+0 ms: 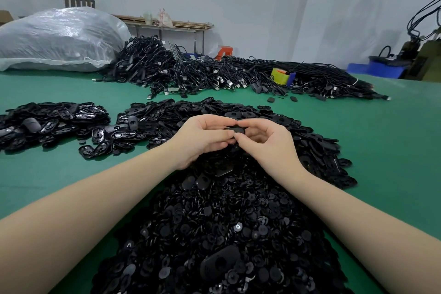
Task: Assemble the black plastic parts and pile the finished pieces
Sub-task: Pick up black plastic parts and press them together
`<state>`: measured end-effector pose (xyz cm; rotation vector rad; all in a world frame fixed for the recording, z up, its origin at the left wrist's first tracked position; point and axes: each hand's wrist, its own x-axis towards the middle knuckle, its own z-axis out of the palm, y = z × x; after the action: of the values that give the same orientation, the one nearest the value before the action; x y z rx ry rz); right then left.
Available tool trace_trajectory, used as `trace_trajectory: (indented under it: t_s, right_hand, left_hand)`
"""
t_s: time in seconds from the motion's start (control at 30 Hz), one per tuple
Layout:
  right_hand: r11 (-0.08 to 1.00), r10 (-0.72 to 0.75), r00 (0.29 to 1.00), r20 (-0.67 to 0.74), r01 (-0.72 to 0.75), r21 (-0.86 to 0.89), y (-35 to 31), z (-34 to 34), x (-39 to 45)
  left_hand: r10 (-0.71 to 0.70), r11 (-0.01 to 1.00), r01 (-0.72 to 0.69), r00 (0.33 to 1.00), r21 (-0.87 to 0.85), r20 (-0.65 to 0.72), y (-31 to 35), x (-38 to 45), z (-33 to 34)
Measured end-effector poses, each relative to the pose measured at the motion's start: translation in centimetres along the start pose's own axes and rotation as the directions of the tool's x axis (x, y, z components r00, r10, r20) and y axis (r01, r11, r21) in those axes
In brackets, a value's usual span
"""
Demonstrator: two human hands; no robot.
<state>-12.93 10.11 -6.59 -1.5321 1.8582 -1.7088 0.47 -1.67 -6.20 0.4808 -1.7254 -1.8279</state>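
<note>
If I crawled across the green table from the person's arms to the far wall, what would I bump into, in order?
Pile of small round black parts → the two hands, left hand and right hand, holding a black piece → heap of oval black shells → tangle of black cables.

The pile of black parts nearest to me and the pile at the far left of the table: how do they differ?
The near pile holds mostly small round pieces; the left pile holds longer oval shells. The near pile looks matte; the left pile shows glossy highlights. The near pile is heaped; the left pile lies flatter. Both are black plastic on the green table.
</note>
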Motion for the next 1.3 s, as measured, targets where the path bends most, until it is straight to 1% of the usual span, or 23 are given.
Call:
trace_trajectory:
  t_s: [0.07, 0.13, 0.23, 0.33, 0.4, 0.53, 0.87, 0.97, 1.1, 1.2, 1.3]
  right_hand:
    - [0.999, -0.021, 0.999, -0.031, 0.020, -0.026, 0.12, -0.15, 0.07]
    - [0.998, -0.032, 0.999, -0.030, 0.030, -0.059, 0.20, -0.45, 0.17]
    - [0.972, -0.135, 0.991, -0.012, 0.130, -0.196, 0.17, -0.54, 0.10]
    - [0.947, -0.210, 0.978, 0.011, 0.206, -0.247, -0.02, -0.40, -0.06]
    - [0.935, -0.229, 0.973, 0.025, 0.227, -0.272, -0.07, -0.32, -0.09]
    - [0.944, -0.204, 0.978, 0.030, 0.205, -0.257, -0.19, -0.31, -0.01]
    - [0.926, -0.243, 0.966, 0.086, 0.258, -0.276, -0.11, -0.64, 0.28]
    - [0.924, -0.260, 0.962, 0.082, 0.273, -0.269, -0.02, -0.54, 0.26]
    - [0.907, -0.279, 0.955, 0.098, 0.295, -0.301, -0.04, -0.38, 0.24]
    - [0.911, -0.284, 0.956, 0.068, 0.291, -0.292, -0.09, -0.27, 0.04]
    - [0.933, -0.272, 0.962, 0.017, 0.268, -0.242, -0.17, -0.11, -0.09]
  left_hand:
    - [-0.001, 1.000, 0.001, 1.000, -0.003, -0.007, -0.02, 0.00, -0.10]
    - [-0.004, 1.000, 0.004, 1.000, 0.003, -0.009, -0.04, 0.02, -0.15]
    - [-0.009, 1.000, 0.009, 1.000, 0.015, -0.008, -0.06, 0.05, -0.10]
    - [-0.012, 0.999, 0.013, 1.000, 0.044, -0.006, -0.03, 0.05, -0.02]
    - [-0.015, 0.998, 0.016, 1.000, 0.055, -0.005, 0.05, 0.01, 0.02]
    - [-0.017, 0.999, 0.017, 1.000, 0.050, -0.003, 0.18, -0.06, 0.05]
    - [-0.023, 1.000, 0.022, 0.999, 0.017, 0.035, 0.31, -0.29, -0.22]
    - [-0.027, 1.000, 0.027, 0.999, 0.012, 0.029, 0.35, -0.31, -0.22]
    - [-0.033, 0.999, 0.033, 0.999, -0.008, 0.020, 0.47, -0.33, -0.08]
    - [-0.029, 0.999, 0.030, 0.999, -0.024, 0.020, 0.50, -0.40, -0.01]
    - [-0.026, 0.999, 0.027, 0.999, -0.030, 0.022, 0.50, -0.44, -0.01]
